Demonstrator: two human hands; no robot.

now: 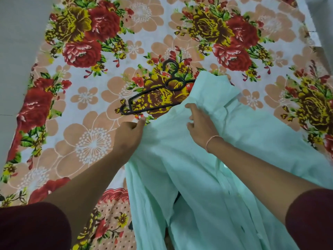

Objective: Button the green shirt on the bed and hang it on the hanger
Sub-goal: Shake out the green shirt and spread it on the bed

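A pale mint-green shirt (180, 168) lies crumpled on the bed, running from the collar area near the middle down to the bottom edge. My left hand (128, 134) pinches the shirt's left edge between thumb and fingers. My right hand (200, 123) grips a fold of fabric near the upper part of the shirt. A black plastic hanger (153, 91) lies flat on the sheet just beyond my hands, its right end hidden under the shirt's top.
The bed is covered by a floral sheet (90, 87) with red, yellow and peach flowers. A grey floor or wall (16, 42) borders the bed on the left. A pale surface (322, 18) shows at the top right corner.
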